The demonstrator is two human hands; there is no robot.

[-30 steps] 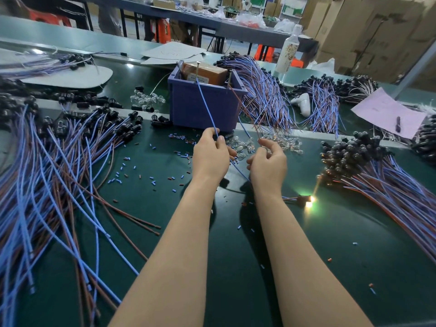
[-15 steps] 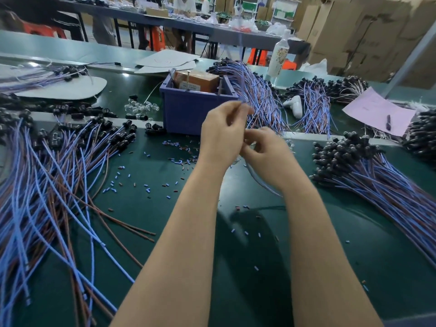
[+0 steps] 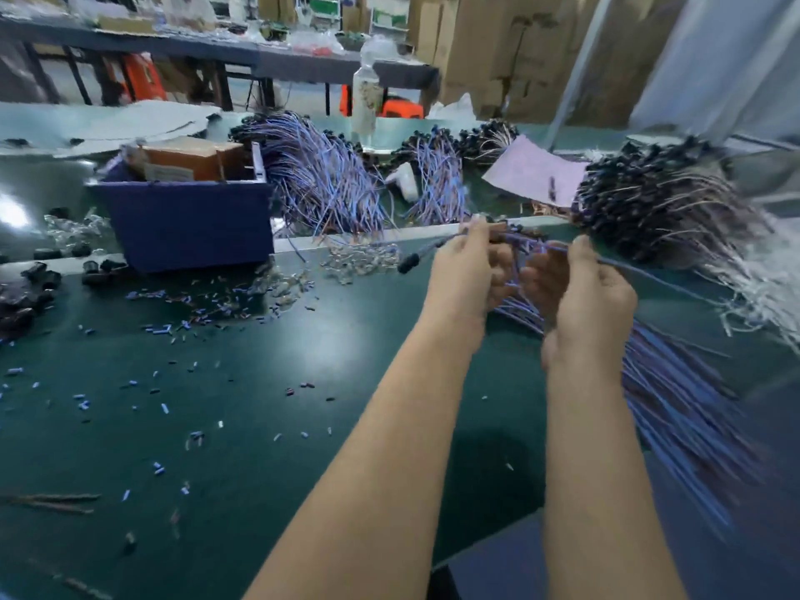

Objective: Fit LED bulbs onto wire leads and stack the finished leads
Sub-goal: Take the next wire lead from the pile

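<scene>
My left hand [image 3: 463,270] and my right hand [image 3: 584,296] both grip one blue-and-brown wire lead [image 3: 532,244], held level above the green table. Its black bulb holder [image 3: 409,264] sticks out to the left of my left hand, and the wire tail runs off to the right past my right hand. Directly below and right of my hands lies a pile of finished leads [image 3: 675,383], black heads at the far end. A scatter of clear LED bulbs [image 3: 359,257] lies left of my hands. The frame is blurred by motion.
A blue bin [image 3: 186,218] holding a cardboard box stands at the back left. More lead bundles [image 3: 320,179] lie behind it, with a pink paper [image 3: 528,171] and a plastic bottle [image 3: 366,97]. Cut insulation bits [image 3: 186,326] litter the green table [image 3: 259,426].
My view and both hands have swung right, from in front of the blue bin to above the finished pile. The lead now stretches level between my hands.
</scene>
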